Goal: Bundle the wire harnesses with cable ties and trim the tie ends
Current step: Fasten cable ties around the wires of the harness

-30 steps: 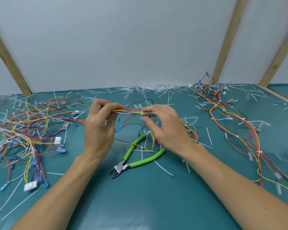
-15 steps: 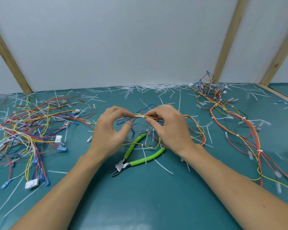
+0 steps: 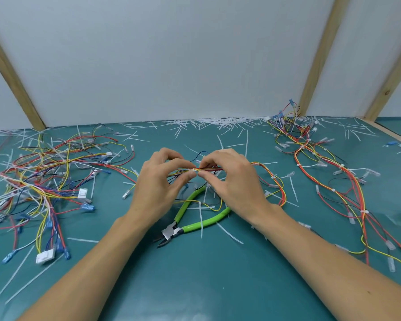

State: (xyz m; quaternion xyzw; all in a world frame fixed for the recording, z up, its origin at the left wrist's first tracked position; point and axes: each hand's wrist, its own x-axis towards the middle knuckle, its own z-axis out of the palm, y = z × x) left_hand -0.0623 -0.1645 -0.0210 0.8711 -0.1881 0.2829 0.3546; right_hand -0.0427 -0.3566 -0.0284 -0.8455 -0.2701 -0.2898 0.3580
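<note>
Red, yellow and orange wires of the harness in hand [image 3: 208, 169] are pinched together just above the tabletop [image 3: 195, 286], mid-frame. Left hand [image 3: 159, 185] pinches the bundle from the left, thumb and index closed on it. Right hand [image 3: 232, 181] pinches it from the right, fingertips nearly meeting the left's. A white cable tie [image 3: 190, 170] sits on the bundle right between the two grips; looks like both are holding the wires tight together so the tie can be cinched. Can't tell if the tie is fully pulled or where its tail runs, too small.

Green-handled flush cutters [image 3: 190, 218] lie on the tabletop directly below the hands, jaws toward the person, handles spread. Within easy reach, probably parked there for the trim step.

The harness trails off right in a loop [image 3: 280, 188] with an earlier tie on it. Untidy pile of harnesses [image 3: 42, 181] to the left, likely the to-do stock. Tied harnesses [image 3: 329, 181] strung out on the right, likely done. White tie offcuts [image 3: 218, 123] litter the back edge against the white wall panel [image 3: 171, 54].
</note>
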